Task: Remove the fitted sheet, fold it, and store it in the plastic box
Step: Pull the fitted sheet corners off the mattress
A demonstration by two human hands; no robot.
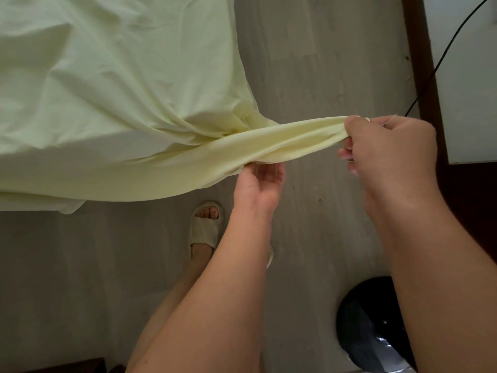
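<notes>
The pale yellow-green fitted sheet covers the bed at the upper left, wrinkled, with one corner pulled off and stretched out to the right over the floor. My right hand grips the end of that stretched corner, fingers curled round the bunched cloth. My left hand reaches up from below, palm up, and its fingers pinch the lower hem of the stretched part. The plastic box is not in view.
Grey floor runs beside and below the bed. My foot in a pale slipper stands near the bed's edge. A black round object sits on the floor at lower right. A dark wooden frame, a white panel and a black cable are at the right.
</notes>
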